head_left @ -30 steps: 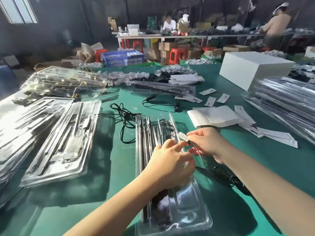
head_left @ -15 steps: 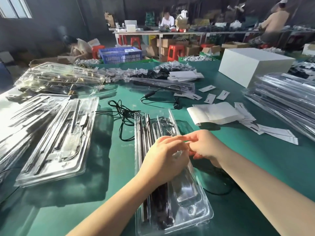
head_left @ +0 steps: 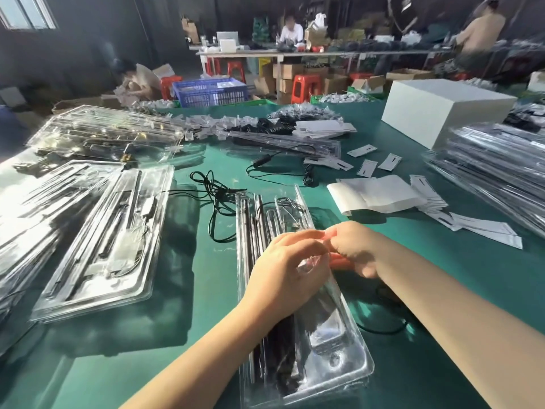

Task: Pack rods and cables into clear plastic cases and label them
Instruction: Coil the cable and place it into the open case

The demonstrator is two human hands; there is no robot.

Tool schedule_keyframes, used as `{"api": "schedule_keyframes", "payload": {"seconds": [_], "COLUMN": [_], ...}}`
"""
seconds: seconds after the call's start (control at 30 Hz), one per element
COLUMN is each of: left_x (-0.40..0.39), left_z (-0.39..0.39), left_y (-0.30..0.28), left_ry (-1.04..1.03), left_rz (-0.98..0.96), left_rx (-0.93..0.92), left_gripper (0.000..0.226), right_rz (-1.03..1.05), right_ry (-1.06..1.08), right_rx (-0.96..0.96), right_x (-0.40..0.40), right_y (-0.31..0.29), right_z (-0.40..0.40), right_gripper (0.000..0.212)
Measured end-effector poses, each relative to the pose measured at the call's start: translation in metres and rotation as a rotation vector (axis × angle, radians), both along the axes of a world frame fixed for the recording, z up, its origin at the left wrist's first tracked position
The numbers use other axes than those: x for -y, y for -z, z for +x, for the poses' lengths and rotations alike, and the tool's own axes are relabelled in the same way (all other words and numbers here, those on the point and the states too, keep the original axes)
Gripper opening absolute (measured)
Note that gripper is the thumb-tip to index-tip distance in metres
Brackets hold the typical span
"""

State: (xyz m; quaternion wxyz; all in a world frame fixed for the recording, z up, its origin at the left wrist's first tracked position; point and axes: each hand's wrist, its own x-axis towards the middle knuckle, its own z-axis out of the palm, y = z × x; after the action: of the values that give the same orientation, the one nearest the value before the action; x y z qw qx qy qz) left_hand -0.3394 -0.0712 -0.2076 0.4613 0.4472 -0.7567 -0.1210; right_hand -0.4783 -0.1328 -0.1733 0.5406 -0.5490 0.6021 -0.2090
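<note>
A long clear plastic case (head_left: 339,367) lies open on the green table in front of me. Dark rods (head_left: 250,228) fill its left channels, and a thin coiled wire (head_left: 290,205) sits at its far end. My left hand (head_left: 283,273) is over the middle of the case with its fingers curled down into a pocket. My right hand (head_left: 354,249) meets it fingertip to fingertip and pinches the end of a black cable (head_left: 383,329), which trails off to the right on the table. The cable's end piece is hidden between the fingers.
Packed clear cases (head_left: 112,240) lie at the left, with more stacked behind. Two loose black cables (head_left: 218,199) (head_left: 280,169) lie beyond the case. White paper labels (head_left: 377,196), a stack of clear cases (head_left: 495,172) and a white box (head_left: 442,110) stand at the right. People work at far tables.
Both hands have come down onto the case. The small white end piece seen a second ago is now hidden between the fingers, and the cable's slack has drawn closer to the case.
</note>
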Motion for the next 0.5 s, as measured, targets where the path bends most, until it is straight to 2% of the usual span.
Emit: {"api": "schedule_keyframes", "payload": {"seconds": [0.1,0.2,0.27,0.33,0.5], "left_x": [0.0,0.002,0.005,0.006,0.008], "left_z": [-0.001,0.002,0.003,0.003,0.005], "left_y": [0.002,0.007,0.009,0.009,0.011], "left_ry": [-0.008,-0.128,-0.298,-0.364,-0.387], "left_rz": [-0.004,0.124,0.173,0.245,0.275], "left_rx": [0.003,-0.056,0.034,0.123,0.153], "left_gripper": [0.014,0.036,0.051,0.059,0.054], "right_rz": [0.143,0.195,0.21,0.216,0.299], "right_ry": [0.082,0.073,0.044,0.028,0.063], "right_rx": [0.258,0.418,0.44,0.459,0.495], "right_x": [-0.003,-0.004,-0.006,-0.007,-0.009], "right_y": [0.002,0.003,0.001,0.003,0.003], "right_z": [-0.005,-0.013,-0.016,-0.016,-0.013], "right_gripper": [0.016,0.015,0.014,0.013,0.018]}}
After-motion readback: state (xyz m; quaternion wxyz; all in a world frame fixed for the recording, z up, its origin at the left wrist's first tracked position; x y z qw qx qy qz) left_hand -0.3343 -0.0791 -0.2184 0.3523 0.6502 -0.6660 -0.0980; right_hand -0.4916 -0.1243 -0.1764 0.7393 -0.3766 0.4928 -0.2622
